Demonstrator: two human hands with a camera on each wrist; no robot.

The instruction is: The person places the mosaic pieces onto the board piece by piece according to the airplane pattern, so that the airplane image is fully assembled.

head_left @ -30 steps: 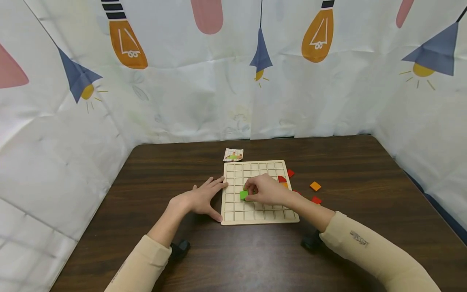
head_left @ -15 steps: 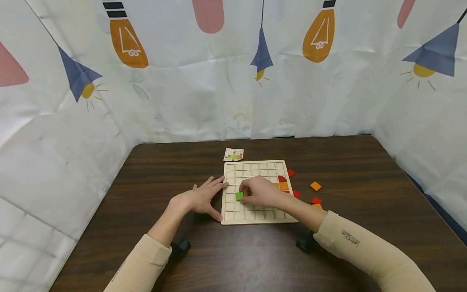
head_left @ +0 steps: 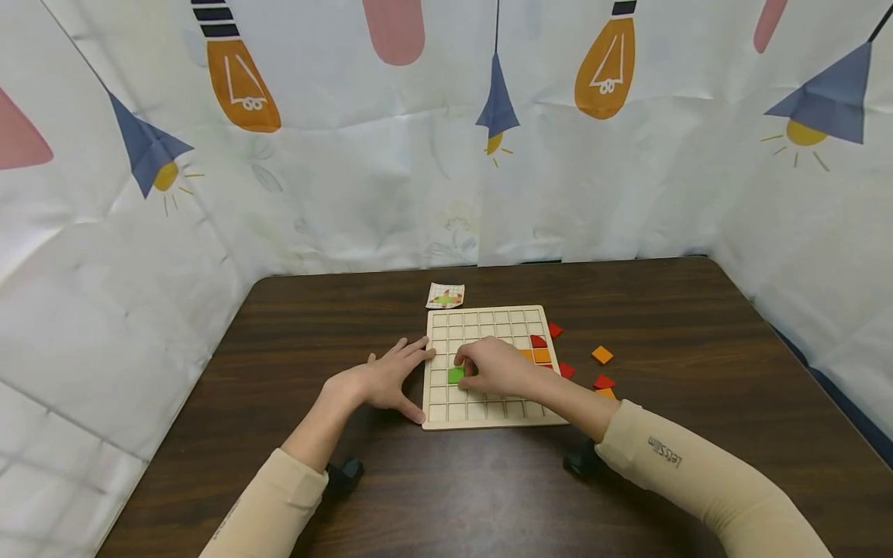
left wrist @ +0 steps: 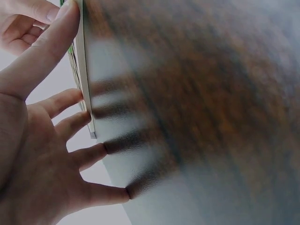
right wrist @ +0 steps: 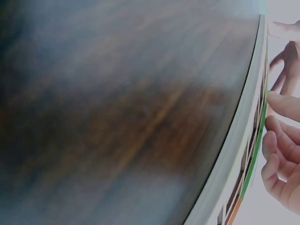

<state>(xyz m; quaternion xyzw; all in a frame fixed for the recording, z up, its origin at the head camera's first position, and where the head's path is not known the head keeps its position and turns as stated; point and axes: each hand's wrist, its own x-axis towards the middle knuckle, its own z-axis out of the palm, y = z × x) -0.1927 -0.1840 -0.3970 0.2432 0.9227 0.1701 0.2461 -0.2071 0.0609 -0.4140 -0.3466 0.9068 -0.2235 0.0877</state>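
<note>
Left hand is lying spread, fingers straight, touching grid board's left edge; right hand is pinching green tile on board's left half. Loose red tiles, orange tiles are lying to the right; picture card is resting just beyond far edge.

Right fingers partly hide green tile; card detail unreadable

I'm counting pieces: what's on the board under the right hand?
The right wrist view shows a green strip on the board beneath the right hand, then an orange strip. In the head view the hand covers most of the green, hiding the count.
</note>
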